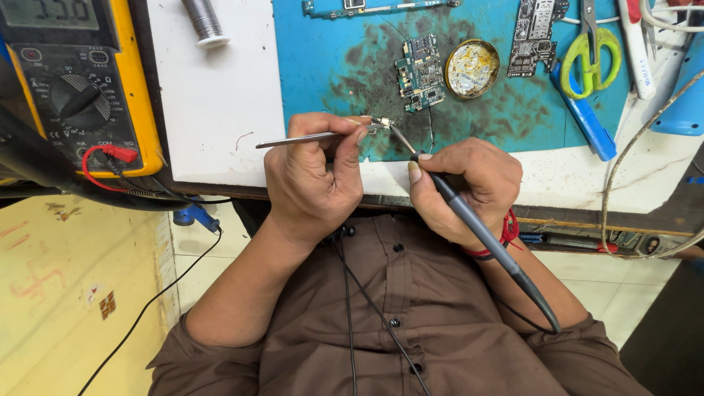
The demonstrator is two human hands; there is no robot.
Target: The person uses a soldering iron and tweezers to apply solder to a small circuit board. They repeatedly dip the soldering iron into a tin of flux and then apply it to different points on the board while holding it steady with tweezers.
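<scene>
My left hand [312, 176] pinches a pair of metal tweezers [308, 138], whose tips grip a tiny metal part [381, 123] above the near edge of the blue work mat [330, 66]. My right hand [462, 187] holds a grey soldering iron [477, 227] like a pen. Its tip touches the small part from the right. The iron's cable runs down over my brown shirt.
A small circuit board [422, 73] and a round flux tin [472, 68] lie on the mat, with another board [535, 37] beyond. Green-handled scissors [590, 51] and a blue tool [587, 121] lie to the right. A yellow multimeter [81, 81] stands left, a solder spool [205, 22] beside it.
</scene>
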